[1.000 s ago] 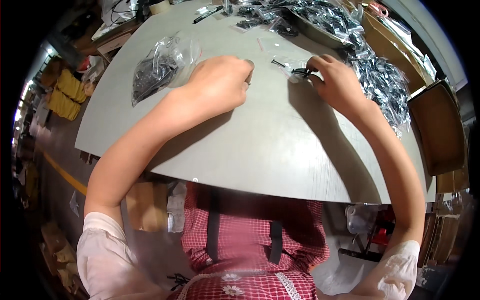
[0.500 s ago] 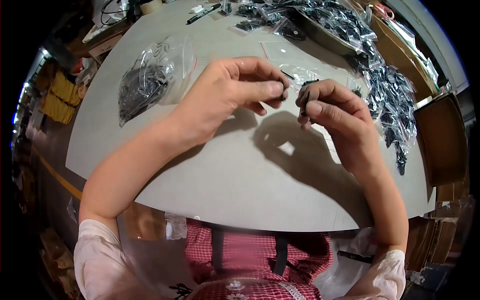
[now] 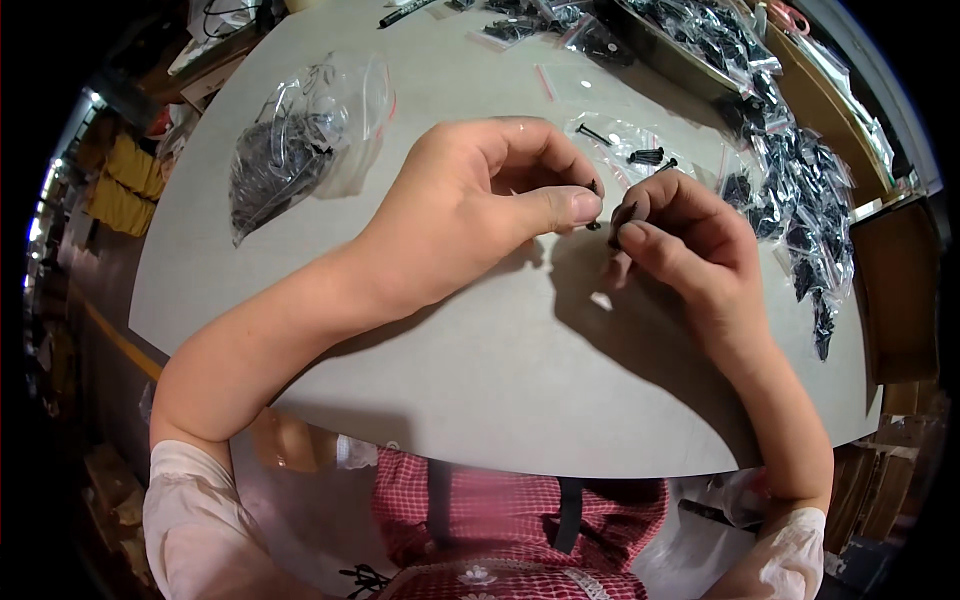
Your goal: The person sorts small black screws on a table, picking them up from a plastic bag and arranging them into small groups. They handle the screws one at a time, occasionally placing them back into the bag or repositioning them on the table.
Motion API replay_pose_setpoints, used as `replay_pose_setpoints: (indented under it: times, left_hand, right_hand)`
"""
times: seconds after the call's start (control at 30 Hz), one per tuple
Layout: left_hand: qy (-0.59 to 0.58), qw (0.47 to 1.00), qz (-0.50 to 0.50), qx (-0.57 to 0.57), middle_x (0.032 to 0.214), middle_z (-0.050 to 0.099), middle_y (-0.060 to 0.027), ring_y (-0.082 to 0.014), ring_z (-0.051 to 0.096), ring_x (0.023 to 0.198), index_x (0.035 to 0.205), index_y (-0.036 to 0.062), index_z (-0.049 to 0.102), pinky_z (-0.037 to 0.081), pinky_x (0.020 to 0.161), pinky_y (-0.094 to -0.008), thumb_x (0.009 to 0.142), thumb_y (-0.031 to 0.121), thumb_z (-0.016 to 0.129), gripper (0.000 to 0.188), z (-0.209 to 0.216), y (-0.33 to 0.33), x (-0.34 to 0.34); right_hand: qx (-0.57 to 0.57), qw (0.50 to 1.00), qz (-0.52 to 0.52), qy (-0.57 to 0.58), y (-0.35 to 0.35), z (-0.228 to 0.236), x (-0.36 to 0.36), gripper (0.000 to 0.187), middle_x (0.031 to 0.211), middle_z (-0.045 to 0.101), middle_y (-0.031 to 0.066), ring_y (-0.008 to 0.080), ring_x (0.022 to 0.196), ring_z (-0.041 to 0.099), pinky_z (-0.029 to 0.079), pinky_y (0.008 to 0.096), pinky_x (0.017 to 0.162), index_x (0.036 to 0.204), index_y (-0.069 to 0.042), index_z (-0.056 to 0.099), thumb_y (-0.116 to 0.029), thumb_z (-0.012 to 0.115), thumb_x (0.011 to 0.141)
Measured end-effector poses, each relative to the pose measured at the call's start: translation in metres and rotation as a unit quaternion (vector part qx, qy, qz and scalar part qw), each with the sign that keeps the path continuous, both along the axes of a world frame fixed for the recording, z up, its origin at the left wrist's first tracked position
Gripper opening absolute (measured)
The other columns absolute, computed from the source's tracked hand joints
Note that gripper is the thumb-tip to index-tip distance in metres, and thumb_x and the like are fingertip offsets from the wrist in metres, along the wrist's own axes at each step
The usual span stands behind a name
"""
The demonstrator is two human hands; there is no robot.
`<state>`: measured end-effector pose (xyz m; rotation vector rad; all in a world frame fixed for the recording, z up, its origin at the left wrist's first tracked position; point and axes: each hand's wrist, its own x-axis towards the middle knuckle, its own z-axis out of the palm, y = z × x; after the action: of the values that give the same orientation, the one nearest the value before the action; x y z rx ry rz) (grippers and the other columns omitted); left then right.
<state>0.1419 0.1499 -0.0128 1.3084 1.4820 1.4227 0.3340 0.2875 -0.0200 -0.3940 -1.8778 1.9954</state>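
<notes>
Both hands hover mid-table: the left hand (image 3: 480, 205) pinches a small black screw (image 3: 593, 187) between thumb and finger, the right hand (image 3: 680, 235) closes around another dark piece (image 3: 621, 214).

Grey round table (image 3: 480, 400), large clear bag of black parts (image 3: 290, 150), black marker (image 3: 405, 12)

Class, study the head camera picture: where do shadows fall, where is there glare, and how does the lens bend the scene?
Head view: the hands cast a dark shadow on the grey table below the right hand; glare glints off the clear plastic bag; fisheye bends the table's edge, with black corners.
</notes>
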Motion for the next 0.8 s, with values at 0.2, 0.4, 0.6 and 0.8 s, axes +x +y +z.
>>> replay_pose_setpoints:
  times: [0.2, 0.4, 0.6, 0.8]
  left_hand:
    - [0.257, 0.964, 0.053, 0.032, 0.083, 0.074, -0.0130, -0.0205, 0.072, 0.071, 0.099, 0.0027, 0.074, 0.054, 0.067, -0.0336, 0.088, 0.018, 0.074, 0.019, -0.012, 0.008, -0.004]
    - [0.295, 0.954, 0.038, 0.022, 0.084, 0.071, -0.0025, -0.0116, 0.062, 0.076, 0.101, 0.0022, 0.075, 0.049, 0.071, -0.0270, 0.091, 0.020, 0.077, 0.020, -0.018, 0.010, -0.007]
    - [0.319, 0.946, -0.004, 0.050, 0.081, 0.074, -0.0121, -0.0191, 0.068, 0.073, 0.096, -0.0016, 0.074, 0.055, 0.071, -0.0326, 0.091, 0.011, 0.072, 0.013, -0.012, 0.006, -0.008]
    - [0.263, 0.960, -0.038, 0.084, 0.076, 0.070, -0.0145, -0.0158, 0.066, 0.070, 0.094, -0.0065, 0.071, 0.054, 0.069, -0.0317, 0.089, 0.006, 0.071, 0.014, -0.016, 0.006, -0.011]
  right_hand:
    - [0.407, 0.911, -0.062, 0.017, 0.004, -0.008, -0.010, 0.016, 0.095, 0.066, 0.0067, 0.0164, 0.085, 0.062, 0.048, 0.0284, 0.076, 0.102, 0.000, 0.070, -0.005, 0.076, 0.087]
    - [0.459, 0.887, -0.047, -0.020, 0.009, -0.014, -0.008, 0.022, 0.104, 0.068, 0.0055, 0.0149, 0.098, 0.065, 0.050, 0.0271, 0.090, 0.111, 0.001, 0.070, -0.001, 0.078, 0.090]
    - [0.508, 0.861, -0.033, -0.008, 0.007, -0.018, -0.007, 0.022, 0.109, 0.069, 0.0070, 0.0176, 0.104, 0.067, 0.051, 0.0310, 0.097, 0.114, 0.002, 0.070, -0.002, 0.076, 0.093]
    - [0.563, 0.826, -0.030, -0.020, 0.011, -0.021, -0.007, 0.027, 0.110, 0.072, 0.0077, 0.0187, 0.105, 0.068, 0.051, 0.0335, 0.101, 0.119, 0.001, 0.071, -0.006, 0.077, 0.094]
